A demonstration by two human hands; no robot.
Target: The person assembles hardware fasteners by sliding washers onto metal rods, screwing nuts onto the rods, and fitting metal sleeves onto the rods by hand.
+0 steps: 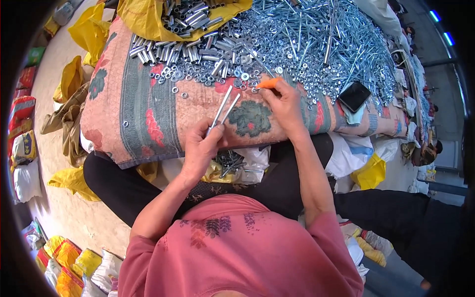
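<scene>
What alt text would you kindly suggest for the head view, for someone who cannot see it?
The left hand holds slim metal rods while the right hand, with an orange finger cover, is at the near edge of piled washers, long fasteners and metal tubes on a patterned cloth.

Workshop | loose bolts (361,62) and washers (245,76) heaped on patterned cloth (198,105) | filled sacks (69,255) on floor (94,218)

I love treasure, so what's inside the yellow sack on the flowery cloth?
Inside the yellow sack, shiny metal tubes show at its open mouth. Anything deeper is hidden by the tubes and the sack.
</scene>
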